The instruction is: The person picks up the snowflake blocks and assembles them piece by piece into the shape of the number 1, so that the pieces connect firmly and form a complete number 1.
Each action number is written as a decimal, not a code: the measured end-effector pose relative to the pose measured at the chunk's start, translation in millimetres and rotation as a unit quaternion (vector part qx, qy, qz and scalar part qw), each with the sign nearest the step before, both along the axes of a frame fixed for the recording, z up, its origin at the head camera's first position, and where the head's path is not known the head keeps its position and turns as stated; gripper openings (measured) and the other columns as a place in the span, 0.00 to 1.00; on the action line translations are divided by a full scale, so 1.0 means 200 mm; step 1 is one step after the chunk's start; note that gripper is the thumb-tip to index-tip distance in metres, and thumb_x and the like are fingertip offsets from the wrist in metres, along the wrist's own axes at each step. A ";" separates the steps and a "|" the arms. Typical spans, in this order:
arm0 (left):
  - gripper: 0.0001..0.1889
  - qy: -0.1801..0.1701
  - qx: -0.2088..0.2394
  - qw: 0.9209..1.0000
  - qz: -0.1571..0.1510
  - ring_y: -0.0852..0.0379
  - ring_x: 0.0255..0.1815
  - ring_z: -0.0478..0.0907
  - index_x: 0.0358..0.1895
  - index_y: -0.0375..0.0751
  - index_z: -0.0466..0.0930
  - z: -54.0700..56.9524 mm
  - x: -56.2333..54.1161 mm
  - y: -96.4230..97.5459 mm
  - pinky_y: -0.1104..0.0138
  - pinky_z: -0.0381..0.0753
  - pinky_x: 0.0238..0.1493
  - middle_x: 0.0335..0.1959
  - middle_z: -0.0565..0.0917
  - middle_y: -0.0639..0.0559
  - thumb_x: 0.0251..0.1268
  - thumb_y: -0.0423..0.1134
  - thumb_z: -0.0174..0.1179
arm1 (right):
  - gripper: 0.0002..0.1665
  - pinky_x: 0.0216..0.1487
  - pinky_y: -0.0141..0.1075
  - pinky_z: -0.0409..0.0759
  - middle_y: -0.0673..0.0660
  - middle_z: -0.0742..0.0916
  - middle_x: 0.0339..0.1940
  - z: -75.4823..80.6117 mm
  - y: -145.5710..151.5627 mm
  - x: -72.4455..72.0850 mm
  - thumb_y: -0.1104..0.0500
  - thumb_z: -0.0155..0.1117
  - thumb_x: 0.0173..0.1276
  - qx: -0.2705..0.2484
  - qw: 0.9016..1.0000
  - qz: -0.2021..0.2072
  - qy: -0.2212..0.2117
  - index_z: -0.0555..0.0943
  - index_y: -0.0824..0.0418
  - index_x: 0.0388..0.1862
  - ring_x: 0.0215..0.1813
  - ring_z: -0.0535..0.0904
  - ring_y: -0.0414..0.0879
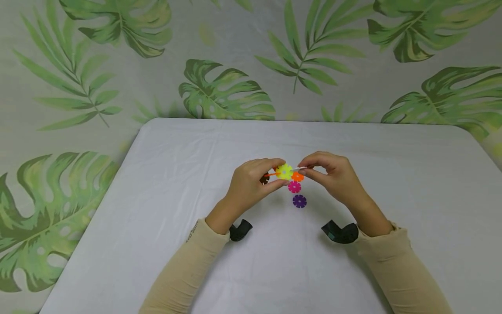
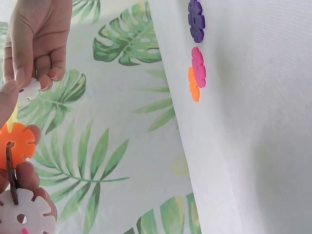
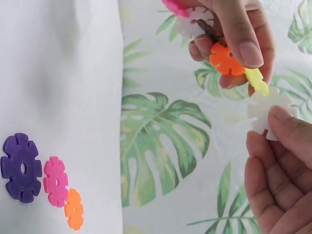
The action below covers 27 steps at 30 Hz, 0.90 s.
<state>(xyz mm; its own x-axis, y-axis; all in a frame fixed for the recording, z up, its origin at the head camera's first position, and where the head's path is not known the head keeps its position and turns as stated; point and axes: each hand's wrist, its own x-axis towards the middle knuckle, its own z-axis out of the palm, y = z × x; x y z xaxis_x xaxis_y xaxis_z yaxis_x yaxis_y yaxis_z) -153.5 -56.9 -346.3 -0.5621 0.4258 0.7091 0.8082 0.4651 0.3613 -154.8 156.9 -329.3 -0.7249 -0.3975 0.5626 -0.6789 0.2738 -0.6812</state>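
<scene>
My left hand [image 1: 249, 179] holds a short chain of notched plastic flower discs joined edge to edge. In the right wrist view the chain runs from a pink disc [image 3: 175, 7] through a white disc [image 3: 187, 27], a brown one [image 3: 210, 32] and an orange one [image 3: 226, 61] to a yellow disc [image 3: 256, 80]. Between thumb and fingers, my right hand [image 1: 333, 176] pinches a separate-coloured end piece, a white flower disc [image 3: 263, 109], with its edge right at the yellow disc's rim. Both hands are raised above the table.
On the white-covered table [image 1: 157, 196] lie a purple disc [image 1: 300, 201], a pink disc [image 3: 56, 181] and an orange disc [image 3: 74, 209] in a row below the hands. Black wrist devices [image 1: 339, 232] stick inward from both sleeves. A leaf-print backdrop [image 1: 227, 89] stands behind the table.
</scene>
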 end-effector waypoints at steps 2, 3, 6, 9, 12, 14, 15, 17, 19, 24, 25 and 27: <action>0.19 0.000 0.000 1.000 0.000 0.66 0.20 0.68 0.42 0.38 0.81 0.00 0.00 0.00 0.78 0.68 0.26 0.34 0.83 0.51 0.47 0.45 0.69 | 0.13 0.39 0.28 0.76 0.52 0.84 0.30 0.00 0.00 0.00 0.78 0.66 0.46 0.002 1.000 -0.005 0.015 0.82 0.66 0.31 0.35 0.78 0.43; 0.19 0.001 0.001 1.000 0.001 0.66 0.20 0.68 0.42 0.37 0.81 0.00 0.00 0.00 0.78 0.68 0.26 0.35 0.83 0.51 0.46 0.44 0.69 | 0.13 0.39 0.28 0.76 0.53 0.84 0.30 0.00 0.00 0.00 0.78 0.66 0.46 0.004 1.000 -0.008 0.023 0.82 0.66 0.31 0.35 0.78 0.43; 0.19 0.004 0.004 1.000 0.000 0.65 0.19 0.69 0.41 0.37 0.82 -0.01 0.00 0.01 0.78 0.68 0.26 0.34 0.83 0.51 0.46 0.43 0.70 | 0.13 0.38 0.26 0.76 0.53 0.85 0.29 -0.01 -0.01 0.01 0.78 0.68 0.44 0.012 0.998 -0.012 0.054 0.83 0.66 0.30 0.35 0.79 0.43; 0.18 0.009 0.006 1.000 0.003 0.66 0.19 0.68 0.41 0.37 0.82 0.00 0.01 0.01 0.78 0.67 0.26 0.32 0.83 0.52 0.45 0.43 0.70 | 0.14 0.38 0.26 0.76 0.54 0.85 0.29 -0.01 -0.02 0.01 0.78 0.68 0.43 0.013 0.997 -0.010 0.074 0.83 0.66 0.29 0.34 0.80 0.44; 0.19 0.011 0.006 1.000 0.006 0.66 0.18 0.68 0.40 0.37 0.82 0.00 0.01 0.01 0.78 0.67 0.25 0.31 0.83 0.52 0.45 0.44 0.70 | 0.14 0.38 0.26 0.76 0.55 0.85 0.29 -0.01 -0.02 0.01 0.78 0.68 0.42 0.008 0.997 -0.008 0.082 0.83 0.66 0.29 0.34 0.80 0.44; 0.19 0.010 0.006 1.000 0.007 0.66 0.19 0.68 0.40 0.37 0.82 0.00 0.01 0.01 0.78 0.68 0.25 0.30 0.83 0.52 0.45 0.44 0.70 | 0.14 0.38 0.26 0.76 0.55 0.85 0.29 -0.01 -0.03 0.01 0.78 0.68 0.43 0.004 0.997 -0.005 0.079 0.83 0.66 0.29 0.34 0.80 0.44; 0.19 0.010 0.005 1.000 0.007 0.66 0.19 0.68 0.41 0.37 0.82 -0.01 0.00 0.01 0.78 0.68 0.26 0.31 0.83 0.52 0.45 0.44 0.70 | 0.14 0.38 0.26 0.76 0.54 0.85 0.29 -0.01 -0.03 0.01 0.78 0.68 0.43 0.004 0.997 -0.007 0.077 0.83 0.66 0.29 0.34 0.79 0.44; 0.20 0.008 0.004 1.000 0.005 0.66 0.19 0.68 0.41 0.37 0.82 0.00 0.00 0.01 0.78 0.68 0.26 0.32 0.83 0.51 0.45 0.44 0.70 | 0.14 0.37 0.26 0.76 0.54 0.85 0.29 -0.01 -0.03 0.01 0.78 0.68 0.44 0.005 0.997 -0.008 0.070 0.83 0.66 0.30 0.34 0.79 0.44; 0.20 0.005 0.004 1.000 0.003 0.65 0.20 0.69 0.42 0.37 0.81 0.00 0.00 0.00 0.78 0.68 0.26 0.33 0.83 0.51 0.45 0.44 0.70 | 0.14 0.38 0.26 0.76 0.54 0.85 0.31 -0.01 -0.02 0.01 0.76 0.68 0.45 0.011 0.998 -0.011 0.058 0.83 0.65 0.32 0.35 0.79 0.43; 0.21 0.000 0.005 1.000 0.006 0.65 0.20 0.69 0.43 0.37 0.81 -0.01 0.00 0.00 0.78 0.69 0.26 0.34 0.83 0.50 0.44 0.44 0.70 | 0.16 0.40 0.28 0.76 0.53 0.84 0.35 -0.01 0.00 0.01 0.75 0.68 0.47 0.020 0.999 -0.012 0.034 0.82 0.65 0.37 0.37 0.78 0.42; 0.22 0.000 0.004 1.000 0.008 0.65 0.20 0.69 0.43 0.37 0.81 -0.01 0.00 0.00 0.79 0.69 0.26 0.34 0.83 0.50 0.45 0.45 0.70 | 0.16 0.40 0.28 0.76 0.53 0.84 0.35 -0.01 0.00 0.01 0.76 0.67 0.47 0.018 0.999 -0.011 0.032 0.81 0.65 0.37 0.37 0.78 0.42; 0.22 -0.001 0.003 1.000 0.008 0.65 0.20 0.69 0.44 0.37 0.80 0.00 0.00 0.00 0.79 0.69 0.26 0.34 0.83 0.50 0.45 0.44 0.70 | 0.16 0.40 0.28 0.76 0.53 0.84 0.33 -0.01 0.01 0.00 0.77 0.66 0.47 0.009 1.000 -0.003 0.025 0.81 0.65 0.35 0.37 0.78 0.42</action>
<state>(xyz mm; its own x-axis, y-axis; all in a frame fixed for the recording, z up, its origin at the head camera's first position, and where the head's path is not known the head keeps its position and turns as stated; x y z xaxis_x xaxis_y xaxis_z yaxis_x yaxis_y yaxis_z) -154.1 -57.8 -347.2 -0.5707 0.4125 0.7101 0.7997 0.4758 0.3663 -154.1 158.3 -331.5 -0.6984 -0.4033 0.5913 -0.7104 0.2900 -0.6413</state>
